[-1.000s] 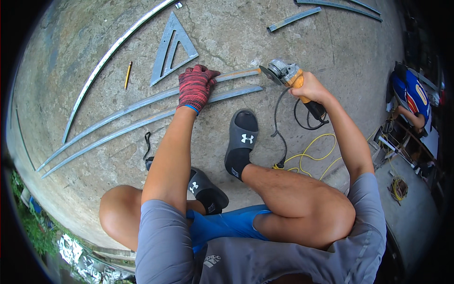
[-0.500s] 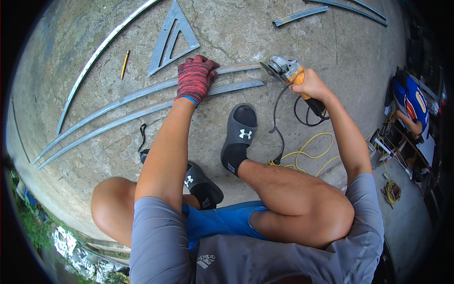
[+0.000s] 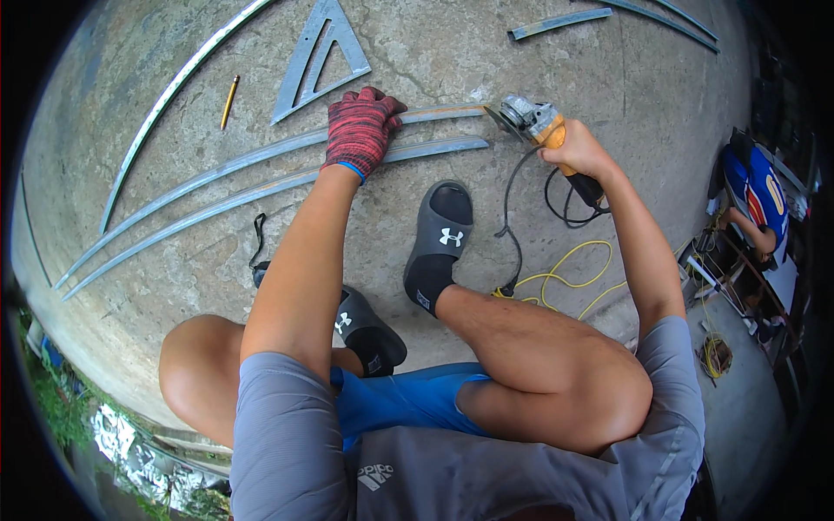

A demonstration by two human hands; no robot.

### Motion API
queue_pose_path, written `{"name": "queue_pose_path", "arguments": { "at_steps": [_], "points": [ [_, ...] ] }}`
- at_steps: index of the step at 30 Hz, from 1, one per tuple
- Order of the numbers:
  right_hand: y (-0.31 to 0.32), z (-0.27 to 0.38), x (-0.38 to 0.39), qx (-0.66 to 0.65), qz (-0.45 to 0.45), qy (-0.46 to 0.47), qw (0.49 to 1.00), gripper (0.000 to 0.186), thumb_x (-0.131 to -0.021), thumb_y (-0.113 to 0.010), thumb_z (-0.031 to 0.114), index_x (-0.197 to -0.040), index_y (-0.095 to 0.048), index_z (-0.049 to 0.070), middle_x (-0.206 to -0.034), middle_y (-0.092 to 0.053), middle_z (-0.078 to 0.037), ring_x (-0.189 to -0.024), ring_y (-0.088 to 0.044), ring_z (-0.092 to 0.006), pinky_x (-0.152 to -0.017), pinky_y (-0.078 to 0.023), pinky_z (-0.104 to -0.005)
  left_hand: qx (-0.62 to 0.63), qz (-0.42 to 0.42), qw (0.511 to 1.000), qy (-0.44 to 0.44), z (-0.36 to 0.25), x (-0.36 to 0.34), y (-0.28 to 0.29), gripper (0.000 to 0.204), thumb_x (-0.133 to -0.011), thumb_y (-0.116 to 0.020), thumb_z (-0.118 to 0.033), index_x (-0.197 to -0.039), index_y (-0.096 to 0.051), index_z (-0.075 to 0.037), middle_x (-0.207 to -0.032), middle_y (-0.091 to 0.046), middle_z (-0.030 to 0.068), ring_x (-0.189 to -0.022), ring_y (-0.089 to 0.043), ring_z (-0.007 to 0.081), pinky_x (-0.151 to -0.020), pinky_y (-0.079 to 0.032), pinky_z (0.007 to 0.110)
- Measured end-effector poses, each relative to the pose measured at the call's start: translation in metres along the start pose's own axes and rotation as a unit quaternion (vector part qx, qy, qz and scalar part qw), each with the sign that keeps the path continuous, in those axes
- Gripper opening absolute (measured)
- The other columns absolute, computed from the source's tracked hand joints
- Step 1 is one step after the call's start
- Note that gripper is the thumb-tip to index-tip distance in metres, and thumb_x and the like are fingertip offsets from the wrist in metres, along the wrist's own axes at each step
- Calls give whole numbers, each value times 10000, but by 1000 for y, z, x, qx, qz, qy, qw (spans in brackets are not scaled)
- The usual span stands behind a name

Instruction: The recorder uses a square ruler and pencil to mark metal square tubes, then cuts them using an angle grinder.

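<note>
My left hand (image 3: pixel 360 130), in a red and black knit glove, grips the farther of two long grey metal bars (image 3: pixel 443 114) on the concrete. The nearer metal bar (image 3: pixel 443 146) runs alongside it, below the glove. My bare right hand (image 3: pixel 580 149) is closed around the orange and black body of an angle grinder (image 3: pixel 549 130). The grinder's thin cutting disc (image 3: pixel 504 126) stands at the right end of the farther bar; I cannot tell whether they touch. A dark power cord (image 3: pixel 508 204) hangs from the grinder side down to the floor.
Beyond the glove lie a metal triangular square (image 3: pixel 358 68), a pencil (image 3: pixel 229 102) and a longer metal strip (image 3: pixel 143 135). Short metal pieces (image 3: pixel 560 23) lie at the far right. A yellow extension cord (image 3: pixel 578 276) coils by my foot. Another person (image 3: pixel 754 187) and clutter are at the right.
The whole view has shifted slightly. The grinder has moved a little to the right relative to the bars. My left hand keeps its hold on the farther bar.
</note>
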State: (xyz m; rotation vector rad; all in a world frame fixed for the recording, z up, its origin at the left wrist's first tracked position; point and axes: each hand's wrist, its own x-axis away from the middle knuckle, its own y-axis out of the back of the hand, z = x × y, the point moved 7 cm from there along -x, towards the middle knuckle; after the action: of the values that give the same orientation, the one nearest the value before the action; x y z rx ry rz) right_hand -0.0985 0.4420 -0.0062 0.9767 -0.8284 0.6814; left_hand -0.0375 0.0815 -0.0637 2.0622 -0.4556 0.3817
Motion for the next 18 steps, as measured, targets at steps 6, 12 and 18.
{"name": "queue_pose_path", "arguments": {
  "at_steps": [6,12,18],
  "points": [
    [0,-1,-1,-1,-8,24,1000,413,-708,-840,184,-1022,-692,-40,-885,-727,-89,-786,-674,-182,-752,-555,-363,0,-1,1000,-1,-1,1,1,267,-971,-698,-311,-1229,-767,-293,-1270,-683,57,-1210,-611,322,-1045,-452,512],
    [0,2,2,18,-12,17,1000,412,-709,-843,194,-1015,-696,-41,-876,-727,-89,-772,-672,-185,-742,-556,-362,-1,-1,1000,-2,-1,0,0,266,-974,-696,-310,-1230,-767,-295,-1279,-678,55,-1213,-610,319,-1049,-448,515],
    [1,3,1,14,-8,20,1000,399,-708,-844,198,-997,-705,-41,-863,-728,-97,-764,-675,-187,-734,-557,-362,4,0,1000,-4,0,0,0,271,-967,-700,-294,-1230,-767,-292,-1266,-679,58,-1204,-612,323,-1042,-449,519]
  ]
}}
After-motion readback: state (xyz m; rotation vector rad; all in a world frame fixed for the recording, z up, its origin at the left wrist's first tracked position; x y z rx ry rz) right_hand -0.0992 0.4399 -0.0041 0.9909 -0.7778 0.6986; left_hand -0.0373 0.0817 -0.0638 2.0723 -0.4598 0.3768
